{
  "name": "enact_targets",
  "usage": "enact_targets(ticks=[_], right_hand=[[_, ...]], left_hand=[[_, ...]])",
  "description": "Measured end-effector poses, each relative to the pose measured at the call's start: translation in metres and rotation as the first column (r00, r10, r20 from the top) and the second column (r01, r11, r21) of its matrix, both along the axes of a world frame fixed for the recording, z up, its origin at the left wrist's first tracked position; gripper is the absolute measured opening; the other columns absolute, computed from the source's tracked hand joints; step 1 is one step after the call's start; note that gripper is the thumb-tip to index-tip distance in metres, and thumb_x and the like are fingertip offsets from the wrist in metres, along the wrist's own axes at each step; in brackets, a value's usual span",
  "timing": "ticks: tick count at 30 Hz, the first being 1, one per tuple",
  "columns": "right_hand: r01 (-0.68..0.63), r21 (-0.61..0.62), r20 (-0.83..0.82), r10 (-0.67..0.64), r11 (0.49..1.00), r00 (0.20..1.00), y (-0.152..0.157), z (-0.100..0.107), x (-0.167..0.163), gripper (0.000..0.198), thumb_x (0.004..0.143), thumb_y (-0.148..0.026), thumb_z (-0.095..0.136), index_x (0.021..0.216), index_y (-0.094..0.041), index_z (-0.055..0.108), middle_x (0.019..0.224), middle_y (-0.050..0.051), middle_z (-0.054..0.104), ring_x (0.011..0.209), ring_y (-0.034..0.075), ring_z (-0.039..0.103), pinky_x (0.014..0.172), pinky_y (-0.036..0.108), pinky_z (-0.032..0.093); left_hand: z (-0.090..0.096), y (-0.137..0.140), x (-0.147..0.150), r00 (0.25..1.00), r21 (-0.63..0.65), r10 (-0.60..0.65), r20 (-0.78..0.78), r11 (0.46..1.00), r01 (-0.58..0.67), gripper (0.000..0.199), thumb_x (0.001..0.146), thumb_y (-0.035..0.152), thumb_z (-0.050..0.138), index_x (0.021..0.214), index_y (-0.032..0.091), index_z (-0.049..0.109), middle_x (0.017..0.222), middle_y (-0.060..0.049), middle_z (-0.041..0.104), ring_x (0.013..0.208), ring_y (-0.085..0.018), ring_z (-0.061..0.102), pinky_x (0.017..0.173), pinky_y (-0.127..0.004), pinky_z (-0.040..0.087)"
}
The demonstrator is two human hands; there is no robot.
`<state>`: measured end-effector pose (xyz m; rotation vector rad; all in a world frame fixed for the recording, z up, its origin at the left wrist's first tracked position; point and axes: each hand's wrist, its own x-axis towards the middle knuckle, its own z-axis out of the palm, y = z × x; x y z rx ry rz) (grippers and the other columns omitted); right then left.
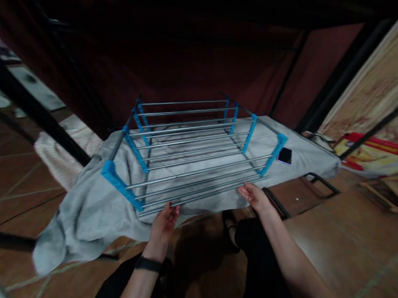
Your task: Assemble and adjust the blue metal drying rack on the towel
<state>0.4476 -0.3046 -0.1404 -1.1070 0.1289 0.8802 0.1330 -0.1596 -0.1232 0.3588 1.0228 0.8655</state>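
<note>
A rack of metal rods joined by blue plastic brackets (121, 185) sits on a grey cloth (77, 227) in front of me. Along its near lower edge runs a thin metal rod (206, 195), whose right end reaches past the blue bracket. My left hand (165, 220) has its fingers closed on this rod left of the middle. Farther right, the fingertips of my right hand (252, 195) pinch the same rod. Whether the rod is fixed to the rack or loose, I cannot tell.
A dark phone (284, 156) lies on the cloth right of the rack. Black metal posts (37, 102) stand on both sides. Beside my right arm is a brown seat with a black frame (297, 196). A red and yellow package (374, 151) lies farther right.
</note>
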Motion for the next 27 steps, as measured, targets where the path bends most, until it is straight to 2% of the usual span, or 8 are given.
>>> enact_targets(ticks=[6,12,19,27], right_hand=[[-0.008,0.04,-0.009,0.008,0.999,1.0,0.01,-0.004,-0.004,0.02,0.087,0.0,0.062,0.081,-0.019,0.058,0.071,0.0,0.068,0.066,0.013,0.071,0.071,0.025,0.066],[-0.04,0.046,-0.009,0.04,0.998,0.999,0.016,-0.008,-0.007,0.016,0.09,-0.005,0.061,0.085,-0.019,0.057,0.074,0.002,0.071,0.064,0.012,0.071,0.072,0.026,0.065],[-0.077,0.025,-0.02,0.078,0.997,0.997,0.02,-0.01,-0.01,0.011,0.092,-0.008,0.058,0.089,-0.018,0.059,0.075,0.004,0.073,0.066,0.014,0.072,0.071,0.027,0.065],[-0.066,0.029,-0.02,0.066,0.997,0.998,0.018,-0.006,-0.011,0.012,0.094,-0.007,0.056,0.088,-0.017,0.059,0.071,0.003,0.071,0.062,0.012,0.07,0.072,0.025,0.065]], left_hand=[[-0.002,0.002,0.007,0.998,0.023,-0.065,0.019,0.998,0.065,0.024,0.094,-0.001,0.049,0.087,0.012,0.068,0.085,-0.007,0.077,0.075,-0.015,0.075,0.069,-0.023,0.064],[-0.001,-0.001,0.013,0.997,0.031,-0.072,-0.003,0.997,0.072,0.027,0.095,-0.001,0.046,0.086,0.012,0.068,0.082,-0.006,0.077,0.074,-0.014,0.075,0.069,-0.022,0.065],[0.002,-0.01,0.024,0.988,0.004,-0.149,0.028,0.989,0.149,0.024,0.094,-0.001,0.049,0.092,0.012,0.069,0.09,-0.009,0.078,0.08,-0.016,0.077,0.073,-0.024,0.066],[0.008,-0.018,0.034,0.993,0.005,-0.102,0.067,0.995,0.101,0.025,0.091,-0.006,0.051,0.087,0.012,0.068,0.084,-0.005,0.076,0.08,-0.016,0.078,0.074,-0.024,0.066]])
